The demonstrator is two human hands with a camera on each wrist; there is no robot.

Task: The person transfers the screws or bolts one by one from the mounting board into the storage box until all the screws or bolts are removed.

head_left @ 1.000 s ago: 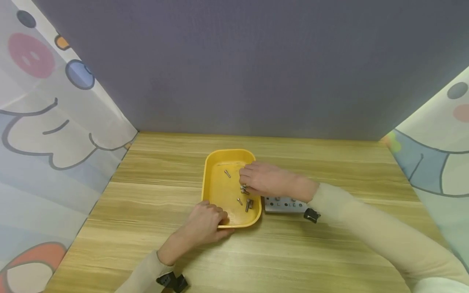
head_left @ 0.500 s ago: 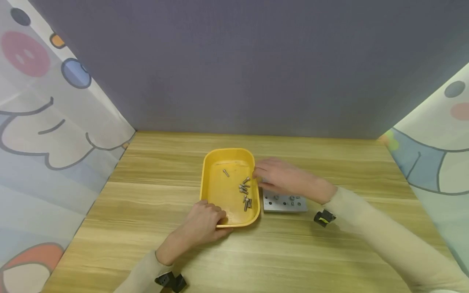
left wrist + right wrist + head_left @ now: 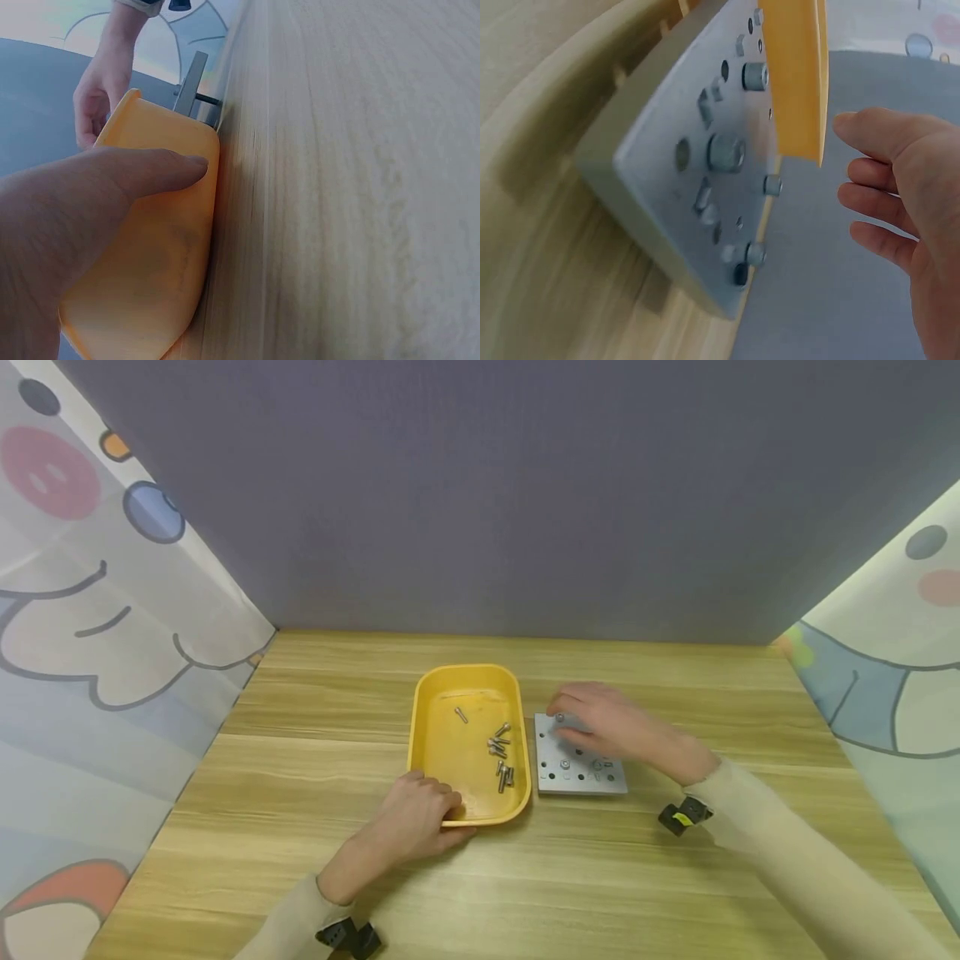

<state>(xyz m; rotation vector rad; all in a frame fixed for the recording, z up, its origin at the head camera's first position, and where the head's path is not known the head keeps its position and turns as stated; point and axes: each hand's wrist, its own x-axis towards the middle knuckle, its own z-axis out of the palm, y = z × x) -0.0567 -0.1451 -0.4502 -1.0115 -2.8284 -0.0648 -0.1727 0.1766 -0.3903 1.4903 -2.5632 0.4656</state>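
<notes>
My left hand grips the near-left corner of a yellow plastic tray, fingers over the rim and thumb along the outer wall. Several small socket-head bolts lie inside the tray, mostly on its right side. Right of it lies a silver metal plate with holes and several bolts standing in it. My right hand hovers over the plate's far part, thumb and fingers apart around a bolt head there. In the right wrist view, nothing shows between the thumb and loosely bent fingers.
The wood-grain table carries the tray and plate side by side, nearly touching. A grey panel stands behind the table. Cartoon-printed curtains hang at both sides.
My right hand has moved out of the tray, over its right rim, to above the metal plate. The left hand keeps its grip on the tray, which stays in place.
</notes>
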